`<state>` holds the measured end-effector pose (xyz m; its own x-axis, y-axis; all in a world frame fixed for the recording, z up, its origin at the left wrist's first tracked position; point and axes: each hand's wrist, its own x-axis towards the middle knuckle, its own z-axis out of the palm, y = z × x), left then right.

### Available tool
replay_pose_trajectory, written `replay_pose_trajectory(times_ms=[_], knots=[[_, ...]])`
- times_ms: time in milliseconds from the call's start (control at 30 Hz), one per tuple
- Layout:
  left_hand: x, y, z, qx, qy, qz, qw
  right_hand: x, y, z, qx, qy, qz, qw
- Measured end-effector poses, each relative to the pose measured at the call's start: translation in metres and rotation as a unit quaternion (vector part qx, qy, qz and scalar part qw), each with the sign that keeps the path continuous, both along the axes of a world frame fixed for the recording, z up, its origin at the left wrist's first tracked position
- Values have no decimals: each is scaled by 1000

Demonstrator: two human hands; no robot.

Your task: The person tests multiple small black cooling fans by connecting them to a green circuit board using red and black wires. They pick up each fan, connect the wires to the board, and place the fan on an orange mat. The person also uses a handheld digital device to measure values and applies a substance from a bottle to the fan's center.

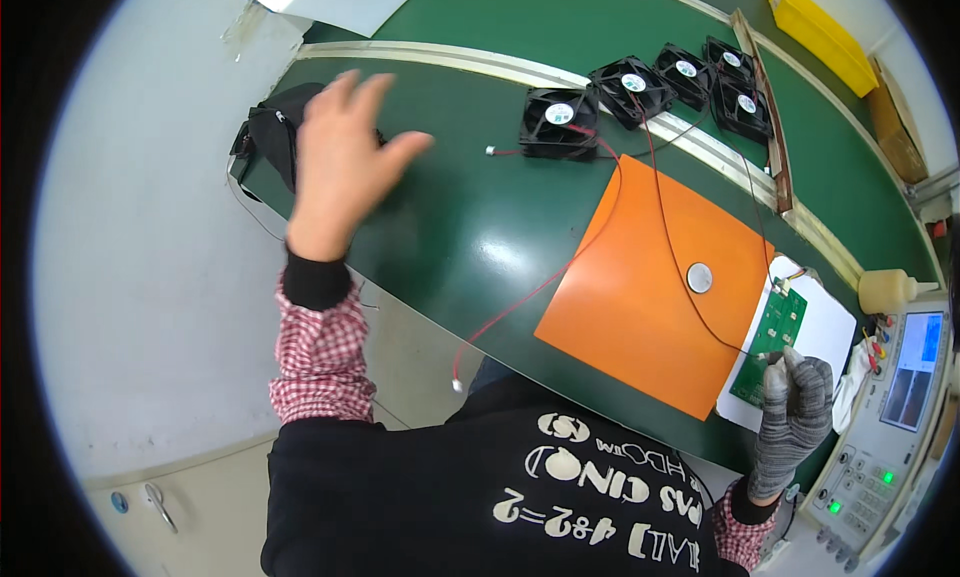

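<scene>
My left hand is bare and raised over the left end of the green table, fingers spread, holding nothing. Just behind it lies a black bag, partly covered by the hand. On my right hand is a grey knit glove; its thumb and fingertips pinch a small white cable connector beside the lower part of a green circuit board. A dark cable runs from that connector up to one of the black cooling fans. The board lies on a white sheet.
Several more black fans stand along the far side. A loose red cable crosses the orange mat, where a round silver disc lies. At right are a bench instrument and a squeeze bottle; a yellow bin sits behind.
</scene>
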<state>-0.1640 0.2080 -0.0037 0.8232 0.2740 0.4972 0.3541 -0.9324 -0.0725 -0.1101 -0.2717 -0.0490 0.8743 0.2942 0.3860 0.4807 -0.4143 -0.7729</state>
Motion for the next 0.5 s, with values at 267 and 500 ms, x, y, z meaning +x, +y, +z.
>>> replay_pose_trajectory(times_ms=[267, 500], knots=[[-8, -9, 26, -64, -1, -18, 998, -8, 9, 6, -36, -35, -45, 998], [48, -189, 11, -283, 131, -380, 871, -12, 22, 15, -60, -56, 49, 995]])
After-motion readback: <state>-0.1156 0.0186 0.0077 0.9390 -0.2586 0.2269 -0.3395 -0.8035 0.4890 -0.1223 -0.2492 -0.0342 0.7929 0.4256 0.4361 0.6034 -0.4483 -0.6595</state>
